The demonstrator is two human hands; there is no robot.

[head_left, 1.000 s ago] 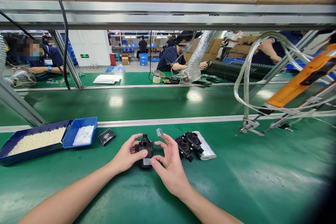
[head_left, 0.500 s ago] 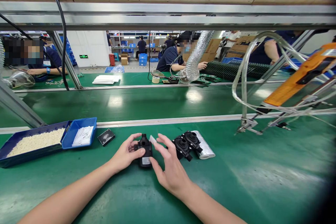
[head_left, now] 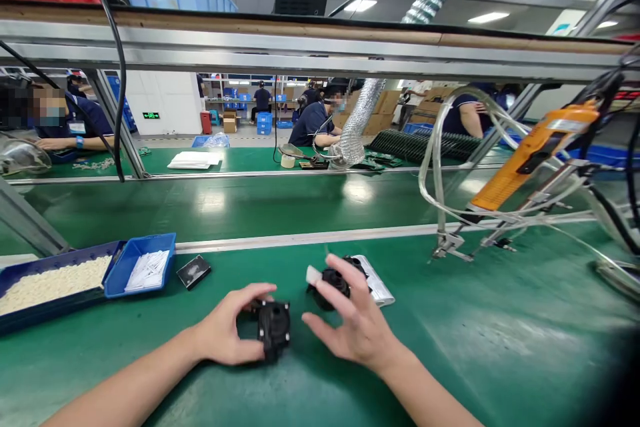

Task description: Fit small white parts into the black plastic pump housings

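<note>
My left hand (head_left: pixel 225 330) grips a small black pump housing (head_left: pixel 273 327) just above the green bench top (head_left: pixel 450 347), its round open face turned toward me. My right hand (head_left: pixel 353 323) hovers to its right with fingers spread, pinching a small white sticker (head_left: pixel 313 275) at the fingertips. Right behind that hand lie two more black pump parts (head_left: pixel 333 280) and a silvery foil bag (head_left: pixel 375 280).
Two blue trays sit at the left: a long one of white pellets (head_left: pixel 35 283) and a smaller one holding white slips (head_left: pixel 145 270). A small black pad (head_left: pixel 193 271) lies beside them. An orange power screwdriver (head_left: pixel 530 157) hangs with clear hoses at right. Other people work beyond the conveyor belt (head_left: pixel 250 203).
My left hand has tipped the pump housing over and drawn it nearer to me. My right hand shifted right, still carrying the white sticker. The view tilted up slightly.
</note>
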